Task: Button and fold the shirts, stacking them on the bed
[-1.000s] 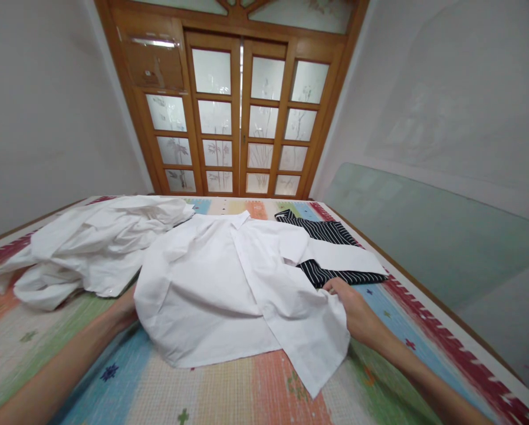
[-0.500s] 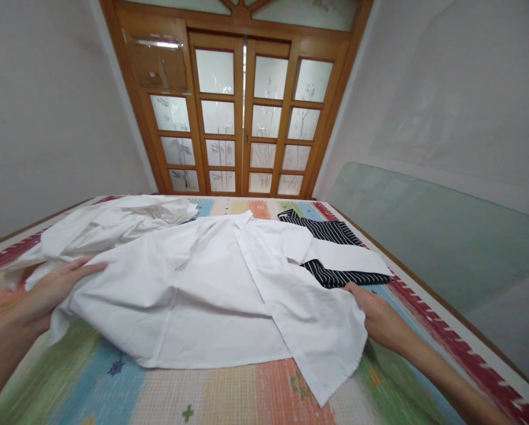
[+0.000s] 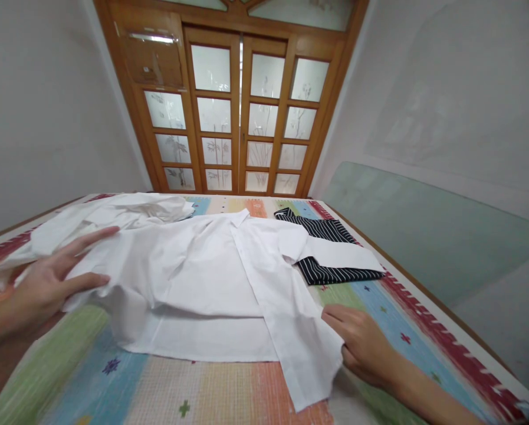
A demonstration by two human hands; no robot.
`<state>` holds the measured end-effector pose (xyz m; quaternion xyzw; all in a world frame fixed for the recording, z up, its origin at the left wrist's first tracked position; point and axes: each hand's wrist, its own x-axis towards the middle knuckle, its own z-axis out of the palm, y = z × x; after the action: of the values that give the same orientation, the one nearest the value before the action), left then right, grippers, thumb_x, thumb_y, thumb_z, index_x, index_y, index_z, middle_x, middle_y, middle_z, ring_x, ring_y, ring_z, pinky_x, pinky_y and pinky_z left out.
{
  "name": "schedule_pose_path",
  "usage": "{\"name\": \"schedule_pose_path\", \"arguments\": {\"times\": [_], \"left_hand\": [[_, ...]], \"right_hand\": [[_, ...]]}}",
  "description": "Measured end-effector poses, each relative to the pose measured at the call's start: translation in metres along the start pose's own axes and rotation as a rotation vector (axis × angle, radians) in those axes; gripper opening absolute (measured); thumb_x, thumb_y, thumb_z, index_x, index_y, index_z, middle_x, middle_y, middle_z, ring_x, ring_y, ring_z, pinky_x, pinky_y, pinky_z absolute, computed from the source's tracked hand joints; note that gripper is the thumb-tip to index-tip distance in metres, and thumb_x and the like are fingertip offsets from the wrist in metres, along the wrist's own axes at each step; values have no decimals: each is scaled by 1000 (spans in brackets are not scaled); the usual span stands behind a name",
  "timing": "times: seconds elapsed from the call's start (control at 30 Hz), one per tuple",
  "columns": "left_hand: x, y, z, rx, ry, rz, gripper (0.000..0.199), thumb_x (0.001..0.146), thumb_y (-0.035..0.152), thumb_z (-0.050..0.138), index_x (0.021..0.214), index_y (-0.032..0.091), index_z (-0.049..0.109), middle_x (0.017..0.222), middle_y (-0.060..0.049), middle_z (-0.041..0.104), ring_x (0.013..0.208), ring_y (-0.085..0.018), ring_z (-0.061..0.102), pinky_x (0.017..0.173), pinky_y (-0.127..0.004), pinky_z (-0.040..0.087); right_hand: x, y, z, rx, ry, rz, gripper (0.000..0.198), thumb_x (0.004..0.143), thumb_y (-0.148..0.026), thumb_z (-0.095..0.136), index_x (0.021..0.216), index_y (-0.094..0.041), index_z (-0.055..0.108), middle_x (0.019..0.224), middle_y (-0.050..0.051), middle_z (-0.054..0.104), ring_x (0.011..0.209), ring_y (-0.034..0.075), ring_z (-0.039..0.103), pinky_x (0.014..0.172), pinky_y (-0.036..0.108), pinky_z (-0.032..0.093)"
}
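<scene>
The left hand is set at the left side of the white shirt, with thumb and index finger spread wide over the fabric; whether the cloth is pinched by the hidden fingers cannot be told. By the right hand, curled into a narrow fist, the shirt's near right edge is gripped. The shirt is thus placed between the two hands: from the left hand it is reached to the right, from the right hand to the left and slightly far. Its wide axis is laid left to right, while the line from collar to hem is run from far to near, the collar being pointed away from the person. The button placket is slanted from the collar towards the near right, so it is met sooner from the right hand, which is also held nearer in the scene than the left. A near corner of the front panel is dropped past the straighter hem. On the right, a white sleeve is stretched across a black striped garment. At the far left, a crumpled white pile is seen just beyond the left hand, and everything is carried by a colourful patterned cover
</scene>
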<state>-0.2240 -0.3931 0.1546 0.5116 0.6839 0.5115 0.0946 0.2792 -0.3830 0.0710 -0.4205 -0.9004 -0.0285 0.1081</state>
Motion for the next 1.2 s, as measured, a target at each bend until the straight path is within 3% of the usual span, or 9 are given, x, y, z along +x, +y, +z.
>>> {"name": "schedule_pose_path", "arguments": {"times": [0.13, 0.27, 0.43, 0.57, 0.73, 0.87, 0.93, 1.03, 1.2], "left_hand": [[-11, 18, 24, 107, -477, 247, 64, 65, 50, 68, 129, 40, 62, 136, 6, 62, 130, -31, 53, 113, -47, 37], [-41, 41, 57, 221, -911, 404, 61, 76, 29, 54, 137, 38, 54, 145, 4, 54, 133, -26, 51, 114, -43, 37], [-75, 58, 105, 303, -1244, 484, 69, 70, 8, 46, 135, 27, 55, 141, -3, 58, 125, -22, 57, 108, -38, 43], [-94, 65, 133, 320, -1351, 550, 56, 73, 9, 47, 125, 25, 60, 114, -6, 72, 103, -23, 68, 89, -34, 52], [-106, 72, 140, 285, -1300, 580, 43, 89, 31, 50, 131, 24, 56, 110, -9, 73, 97, -26, 69, 82, -35, 52], [-83, 65, 135, 265, -1029, 511, 42, 95, 49, 42, 125, 26, 60, 96, -5, 76, 82, -22, 70, 80, -34, 51], [-55, 50, 132, 351, -771, 426, 40, 96, 46, 39, 117, 23, 63, 87, -5, 75, 74, -21, 69, 78, -34, 51], [-3, 13, 126, 572, -420, 323, 38, 90, 39, 46, 118, 19, 61, 106, -10, 73, 89, -25, 69, 85, -37, 50], [63, -53, 114, 692, -243, 136, 59, 80, 43, 55, 130, 11, 54, 129, -18, 63, 118, -32, 60, 98, -39, 45]], "right_hand": [[18, -24, 6, -22, -195, 121, 14, 73, -11, 47, 72, -18, 58, 74, 8, 65, 67, 20, 59, 63, 30, 38], [27, -31, -6, -66, -477, 32, 27, 71, -18, 56, 97, -16, 65, 95, 12, 70, 77, 26, 65, 64, 32, 40], [44, -26, -37, 88, -683, -85, 41, 67, -44, 74, 98, -17, 69, 84, 9, 70, 74, 26, 65, 62, 31, 40], [83, -21, -43, 373, -662, -184, 46, 77, -61, 68, 96, -18, 71, 77, 4, 70, 66, 18, 62, 59, 26, 38], [149, -21, -10, 494, -252, -128, 32, 95, -44, 54, 93, -16, 68, 87, 6, 70, 74, 17, 62, 68, 27, 43], [208, -26, 24, 581, -80, -73, 17, 91, -31, 60, 99, -16, 63, 95, 7, 69, 80, 17, 62, 74, 28, 46], [237, -29, 39, 550, -41, -63, 17, 90, -26, 60, 103, -15, 62, 100, 8, 67, 85, 17, 62, 78, 30, 46], [277, -39, 58, 421, -20, -51, 28, 91, -24, 59, 118, -14, 60, 111, 12, 62, 96, 20, 60, 87, 32, 45], [325, -63, 81, 139, -48, -54, 36, 99, -35, 44, 131, -24, 57, 139, 15, 48, 125, 30, 44, 99, 45, 39]]}}
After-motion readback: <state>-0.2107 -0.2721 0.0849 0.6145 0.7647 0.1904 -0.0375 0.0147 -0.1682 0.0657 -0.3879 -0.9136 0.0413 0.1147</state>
